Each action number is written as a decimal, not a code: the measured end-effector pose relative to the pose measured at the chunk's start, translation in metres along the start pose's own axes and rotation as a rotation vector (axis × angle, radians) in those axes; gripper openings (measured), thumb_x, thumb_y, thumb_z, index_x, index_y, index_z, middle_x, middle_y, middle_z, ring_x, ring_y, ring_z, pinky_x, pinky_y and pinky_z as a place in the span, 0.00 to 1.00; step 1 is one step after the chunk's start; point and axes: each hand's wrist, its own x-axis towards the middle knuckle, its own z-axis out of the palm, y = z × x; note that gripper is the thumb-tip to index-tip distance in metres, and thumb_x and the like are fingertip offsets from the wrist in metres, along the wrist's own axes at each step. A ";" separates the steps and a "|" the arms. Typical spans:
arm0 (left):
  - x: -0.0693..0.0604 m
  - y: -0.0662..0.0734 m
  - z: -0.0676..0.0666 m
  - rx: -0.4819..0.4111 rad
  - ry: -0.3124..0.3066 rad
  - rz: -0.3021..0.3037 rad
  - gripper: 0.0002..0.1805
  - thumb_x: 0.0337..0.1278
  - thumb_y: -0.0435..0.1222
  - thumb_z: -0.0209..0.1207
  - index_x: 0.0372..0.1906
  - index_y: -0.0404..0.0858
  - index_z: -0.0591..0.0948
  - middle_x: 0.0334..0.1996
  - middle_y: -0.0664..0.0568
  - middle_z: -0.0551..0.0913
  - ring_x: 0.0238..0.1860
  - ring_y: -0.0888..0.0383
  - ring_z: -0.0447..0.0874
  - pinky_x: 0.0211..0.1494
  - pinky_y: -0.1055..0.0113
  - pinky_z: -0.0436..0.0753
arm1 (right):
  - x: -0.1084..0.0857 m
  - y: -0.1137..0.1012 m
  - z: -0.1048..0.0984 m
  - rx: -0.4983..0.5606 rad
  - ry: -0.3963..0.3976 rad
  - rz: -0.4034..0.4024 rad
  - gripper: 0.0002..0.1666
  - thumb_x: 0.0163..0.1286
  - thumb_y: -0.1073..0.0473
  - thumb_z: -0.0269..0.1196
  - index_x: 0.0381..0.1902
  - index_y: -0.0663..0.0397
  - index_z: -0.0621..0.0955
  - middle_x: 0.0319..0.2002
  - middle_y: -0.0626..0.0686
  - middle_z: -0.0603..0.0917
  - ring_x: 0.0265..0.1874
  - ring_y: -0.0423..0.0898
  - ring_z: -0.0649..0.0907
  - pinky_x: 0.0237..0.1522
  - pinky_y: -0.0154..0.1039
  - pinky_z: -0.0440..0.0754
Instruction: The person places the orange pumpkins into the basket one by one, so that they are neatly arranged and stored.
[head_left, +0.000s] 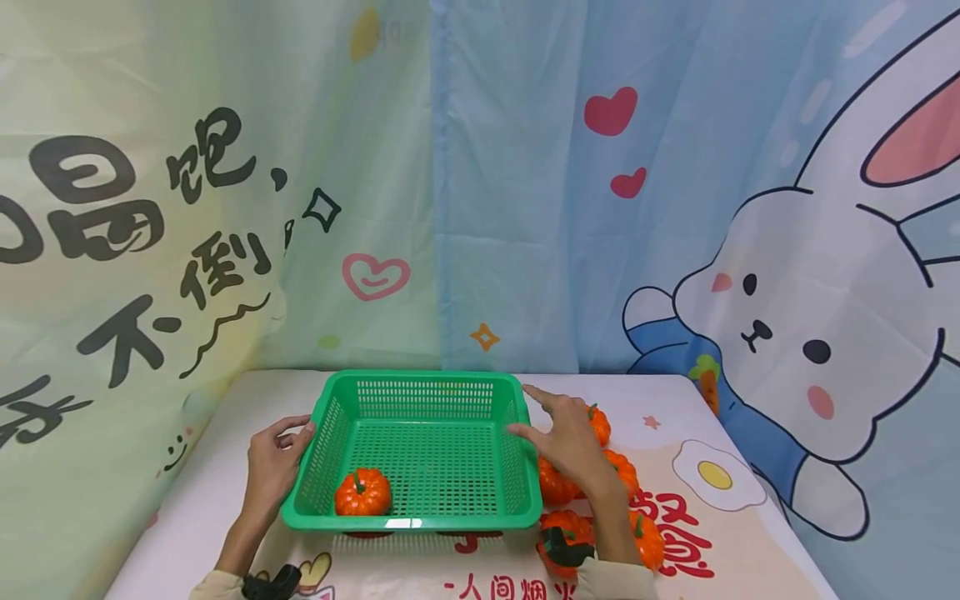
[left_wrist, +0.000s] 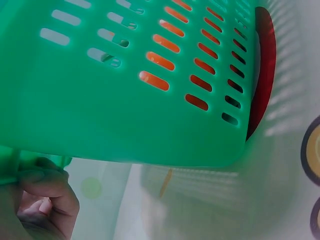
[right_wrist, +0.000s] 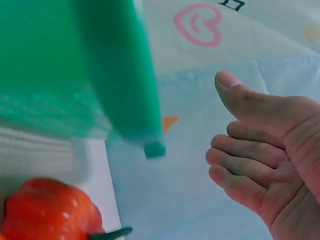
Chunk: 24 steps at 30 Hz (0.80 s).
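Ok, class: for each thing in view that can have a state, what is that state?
Green basket: upright, uncovered
Inside pumpkin: in the basket, stem up
Outside pumpkins: on the table, some partly hidden by the right arm
Left hand: curled, gripping the basket's left rim
Right hand: relaxed, holding nothing
Curtain: hanging, creased

- L hand (head_left: pixel 273 458) is pinching, fingers (head_left: pixel 287 422) bending, thumb (head_left: pixel 302 439) lying opp.
- L forearm (head_left: pixel 243 536) is slanting up & R in head view.
- R hand (head_left: pixel 570 435) is sitting unclenched, approx. level w/ L; its thumb (right_wrist: pixel 265 110) is standing apart from the other fingers (right_wrist: pixel 250 165).
- R forearm (head_left: pixel 613 517) is slanting up & L.
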 end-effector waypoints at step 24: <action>-0.001 0.000 0.001 0.002 0.005 0.003 0.17 0.80 0.36 0.62 0.60 0.28 0.86 0.25 0.46 0.90 0.19 0.65 0.83 0.25 0.70 0.83 | 0.004 0.050 -0.019 -0.082 0.054 0.190 0.48 0.65 0.52 0.82 0.78 0.62 0.75 0.35 0.64 0.87 0.55 0.68 0.84 0.70 0.67 0.80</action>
